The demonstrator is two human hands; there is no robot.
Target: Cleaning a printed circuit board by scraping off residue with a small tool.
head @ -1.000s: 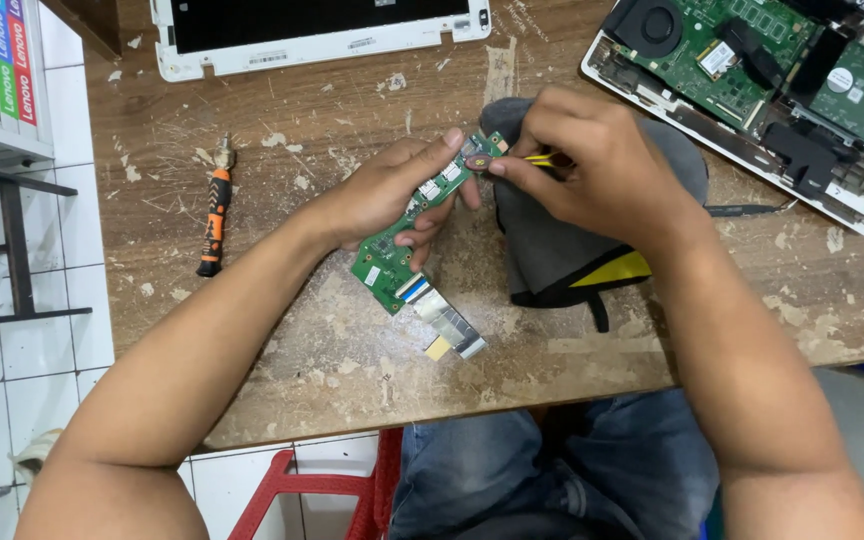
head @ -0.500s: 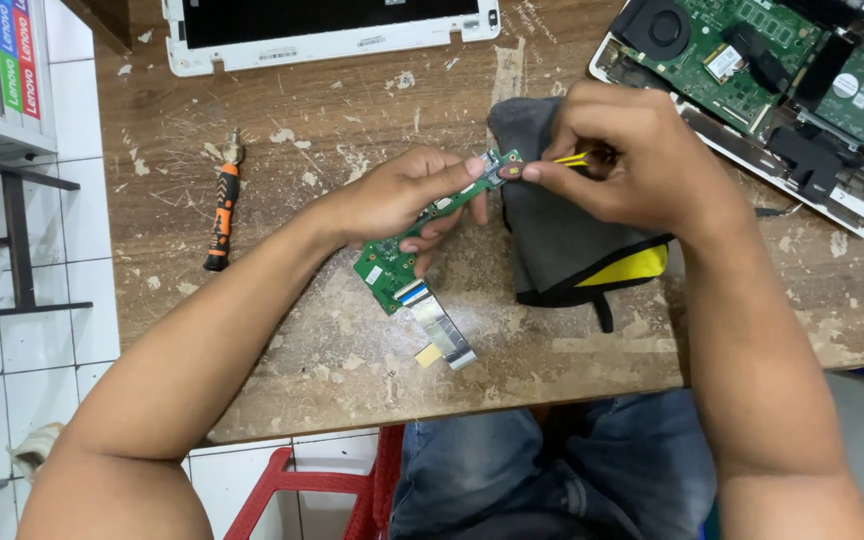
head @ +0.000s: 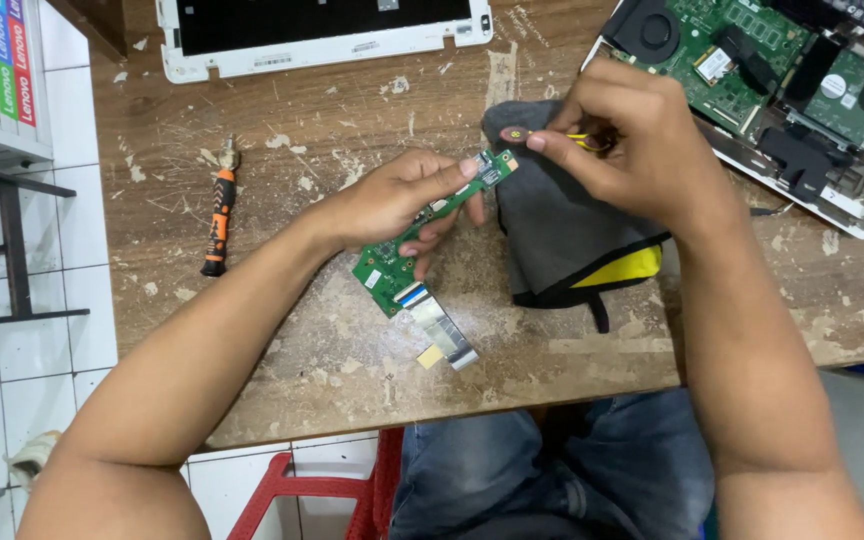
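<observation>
**Small green board held up over the bench, yellow tool pinched next to it**

So a narrow green circuit board (head: 422,228) was being held in the left hand (head: 402,200), fingers closed around its middle, thumb on top. The board was tilted, with its far end poking out past the fingertips toward the right and its near end hanging lower, closer to the table edge. A flat ribbon cable (head: 439,325) was trailing off that near end and lay on the wooden table (head: 332,360), with a little tan tab at its tip.

The right hand (head: 642,140) was kept just to the right of the board's far end, very close but apart from it as far as could be seen. Its thumb and fingers were pinched shut on a thin yellow-handled tool (head: 582,140), most of which was hidden by the hand, so what kind of tool couldn't be told.

Under both hands, a dark grey pouch (head: 562,235) with a yellow strip was laid out on the table. An opened laptop base (head: 782,90) with its green mainboard showing was parked at the far right, a white screen frame (head: 322,35) at the far side, and an orange-and-black screwdriver (head: 219,210) was left well off to the left.
</observation>
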